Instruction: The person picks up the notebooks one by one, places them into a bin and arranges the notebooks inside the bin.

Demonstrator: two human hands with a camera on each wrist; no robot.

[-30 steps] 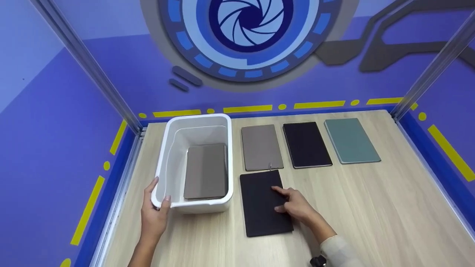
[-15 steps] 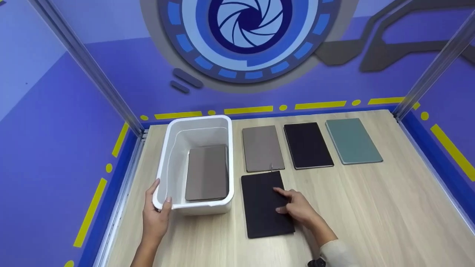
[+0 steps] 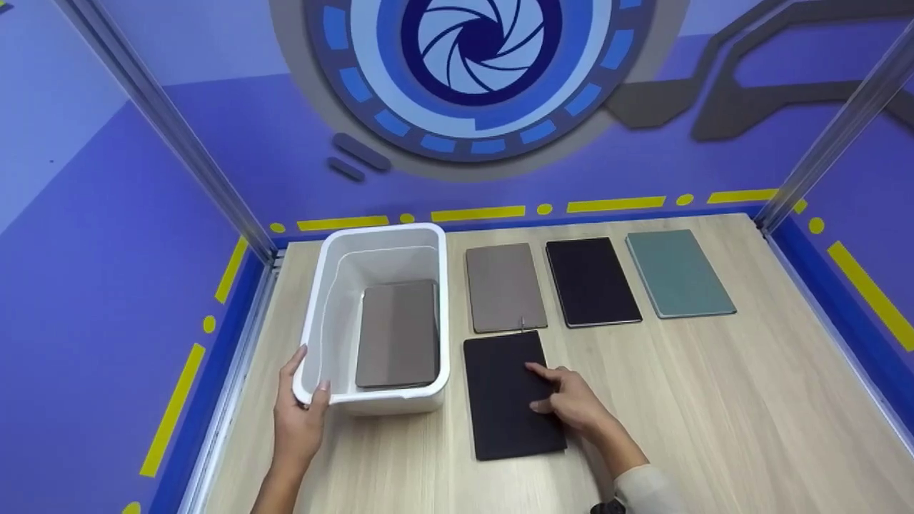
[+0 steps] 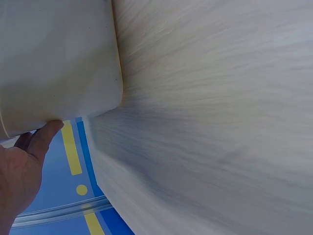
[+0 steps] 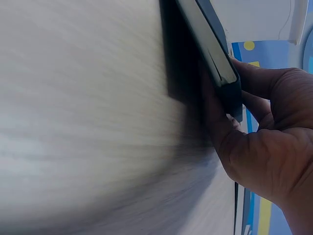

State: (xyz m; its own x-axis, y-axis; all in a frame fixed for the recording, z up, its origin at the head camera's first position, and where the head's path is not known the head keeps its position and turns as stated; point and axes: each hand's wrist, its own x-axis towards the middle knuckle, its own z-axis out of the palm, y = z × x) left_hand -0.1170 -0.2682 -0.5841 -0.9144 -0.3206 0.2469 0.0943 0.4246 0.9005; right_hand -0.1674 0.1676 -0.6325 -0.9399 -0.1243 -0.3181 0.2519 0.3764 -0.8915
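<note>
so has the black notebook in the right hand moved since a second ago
No, in the head view the held black notebook shows no shift against the taupe notebook beyond it.

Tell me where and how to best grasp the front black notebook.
The front black notebook is probably best pinched top and bottom at its right long edge, coming from the right: that edge is raised off the table, while the bin flanks its left.

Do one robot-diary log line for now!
left hand: grips white bin | right hand: holds nearest black book | in white bin: brown book
</note>
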